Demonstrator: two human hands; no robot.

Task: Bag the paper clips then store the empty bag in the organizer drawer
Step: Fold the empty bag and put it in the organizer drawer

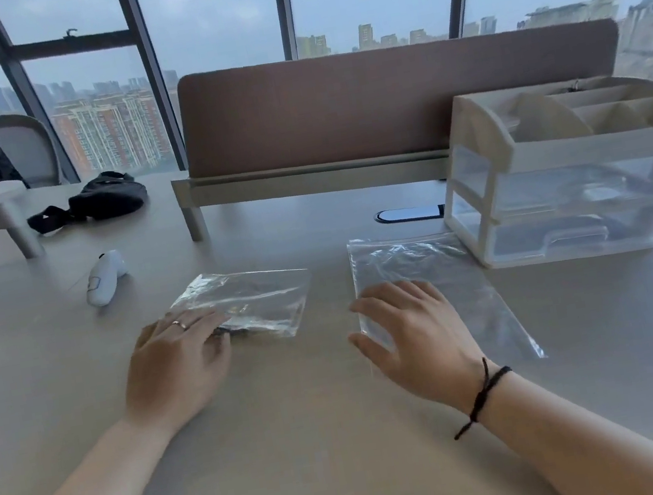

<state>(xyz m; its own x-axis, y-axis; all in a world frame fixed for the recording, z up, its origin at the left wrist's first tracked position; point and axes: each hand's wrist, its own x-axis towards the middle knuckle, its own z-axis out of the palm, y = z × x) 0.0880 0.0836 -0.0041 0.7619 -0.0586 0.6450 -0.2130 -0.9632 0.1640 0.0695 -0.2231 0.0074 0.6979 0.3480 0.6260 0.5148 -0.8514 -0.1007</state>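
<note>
Head view: left hand [175,359] and right hand [411,328], grip open, press two clear crinkled bags [255,298]

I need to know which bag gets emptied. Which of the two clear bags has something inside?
The smaller bag under the left hand: dark items show at its near edge. The larger bag under the right hand looks empty.

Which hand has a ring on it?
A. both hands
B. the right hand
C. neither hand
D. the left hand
D: the left hand shows a ring on one finger, while the right hand has bare fingers and only a black string round its wrist.
</note>
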